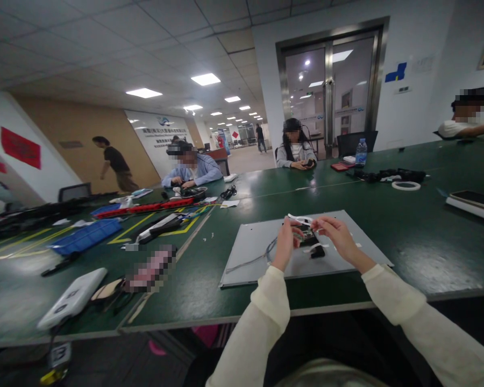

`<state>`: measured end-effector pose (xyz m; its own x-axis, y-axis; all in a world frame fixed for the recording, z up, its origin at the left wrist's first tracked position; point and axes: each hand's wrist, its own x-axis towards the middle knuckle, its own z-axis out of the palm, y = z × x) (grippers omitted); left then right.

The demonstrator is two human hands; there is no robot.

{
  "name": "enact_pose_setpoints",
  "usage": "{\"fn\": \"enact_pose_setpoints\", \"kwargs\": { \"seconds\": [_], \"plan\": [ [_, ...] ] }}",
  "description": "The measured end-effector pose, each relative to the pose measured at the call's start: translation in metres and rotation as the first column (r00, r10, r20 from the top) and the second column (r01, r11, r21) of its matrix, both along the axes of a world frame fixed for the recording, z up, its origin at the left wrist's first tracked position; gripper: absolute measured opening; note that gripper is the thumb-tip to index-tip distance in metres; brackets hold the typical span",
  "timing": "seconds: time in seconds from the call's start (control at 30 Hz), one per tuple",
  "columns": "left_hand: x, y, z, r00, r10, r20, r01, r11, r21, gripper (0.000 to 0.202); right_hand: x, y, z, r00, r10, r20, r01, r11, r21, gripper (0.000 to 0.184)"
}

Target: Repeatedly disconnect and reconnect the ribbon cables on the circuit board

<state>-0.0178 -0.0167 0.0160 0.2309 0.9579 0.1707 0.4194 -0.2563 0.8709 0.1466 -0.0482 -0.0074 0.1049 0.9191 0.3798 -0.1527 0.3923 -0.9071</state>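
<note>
My left hand and my right hand are raised above a grey flat panel lying on the green table. Between them they hold a small dark circuit part with white ribbon strips on it. The left hand's fingers curl round its left side. My right hand pinches a white strip at its right side. A thin cable trails from the part down across the panel. Both arms wear cream sleeves.
A blue tray, tools and a white device lie on the left of the table. A tape roll, a water bottle and a flat screen sit at the right. Other people sit along the far side.
</note>
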Motion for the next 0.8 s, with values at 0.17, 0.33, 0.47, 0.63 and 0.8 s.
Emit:
{"fn": "enact_pose_setpoints", "kwargs": {
  "seconds": [0.17,0.33,0.47,0.63,0.8],
  "plan": [
    [-0.009,0.011,0.004,0.975,-0.003,0.224,0.016,0.998,-0.058,0.063,-0.005,0.0,-0.003,0.986,0.094,0.136,-0.086,0.994,-0.063,0.037],
    [-0.031,0.028,0.003,0.994,-0.076,0.078,0.076,0.997,0.004,0.038,-0.012,0.003,-0.006,0.962,0.161,0.221,-0.162,0.987,-0.017,0.039],
    [-0.057,0.036,0.007,0.982,-0.187,-0.016,0.187,0.982,-0.005,0.035,-0.025,0.006,-0.006,0.937,0.212,0.279,-0.221,0.975,0.002,0.039],
    [-0.082,0.04,0.009,0.983,-0.171,-0.072,0.172,0.985,-0.002,0.029,-0.042,0.016,0.001,0.897,0.223,0.381,-0.235,0.972,-0.016,0.031],
    [-0.093,0.049,-0.004,0.956,-0.057,-0.287,0.091,0.99,0.105,0.024,-0.056,0.028,0.008,0.673,-0.042,0.738,-0.127,0.977,0.172,0.022]
  ]
}}
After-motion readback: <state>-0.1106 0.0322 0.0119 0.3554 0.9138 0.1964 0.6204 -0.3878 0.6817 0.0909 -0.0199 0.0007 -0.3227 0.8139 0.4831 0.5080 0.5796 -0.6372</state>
